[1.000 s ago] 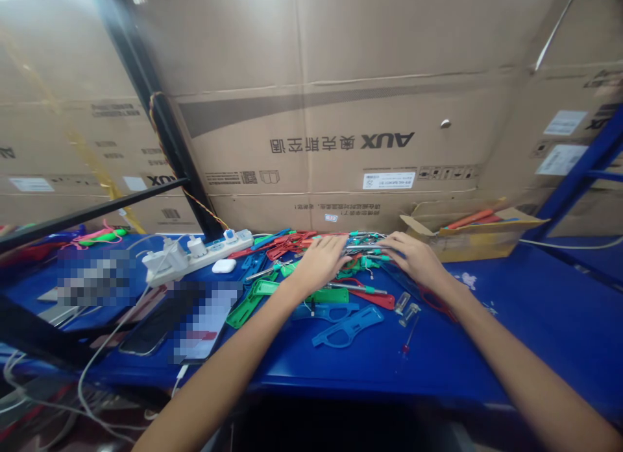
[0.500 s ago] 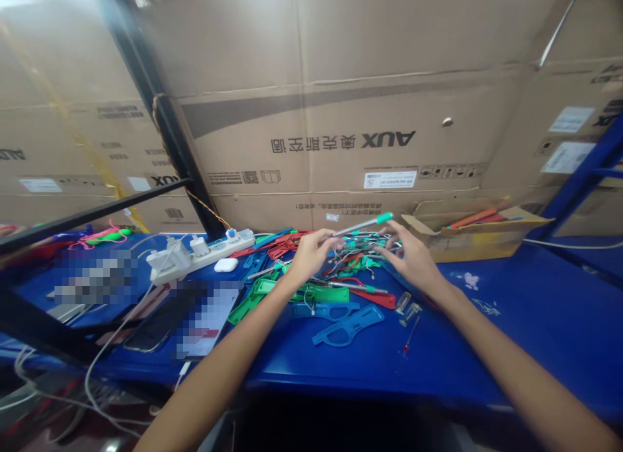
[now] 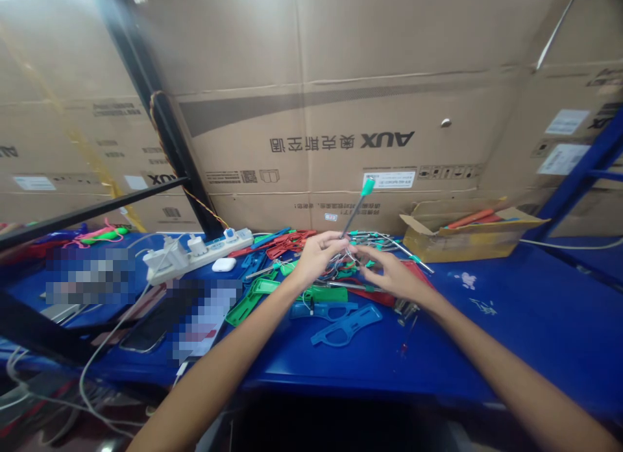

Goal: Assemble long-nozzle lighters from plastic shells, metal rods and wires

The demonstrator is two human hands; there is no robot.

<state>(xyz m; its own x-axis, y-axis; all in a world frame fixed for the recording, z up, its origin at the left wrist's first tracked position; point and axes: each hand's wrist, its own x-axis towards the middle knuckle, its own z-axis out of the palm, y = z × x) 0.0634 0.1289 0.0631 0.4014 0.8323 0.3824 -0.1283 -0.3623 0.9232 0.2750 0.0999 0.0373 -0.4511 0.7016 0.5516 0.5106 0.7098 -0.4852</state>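
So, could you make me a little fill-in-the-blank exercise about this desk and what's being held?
The left hand holds a thin rod whose raised tip is coloured ____.
In the picture, the open box stands to the ____ of the rod.
The large upside-down Latin letters on the cardboard backdrop spell ____.
The tabletop is coloured ____.

Missing words: green; right; AUX; blue.

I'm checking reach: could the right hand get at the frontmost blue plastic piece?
Probably yes: nothing seems to cover the blue plastic piece, which lies nearer the person than the right hand.
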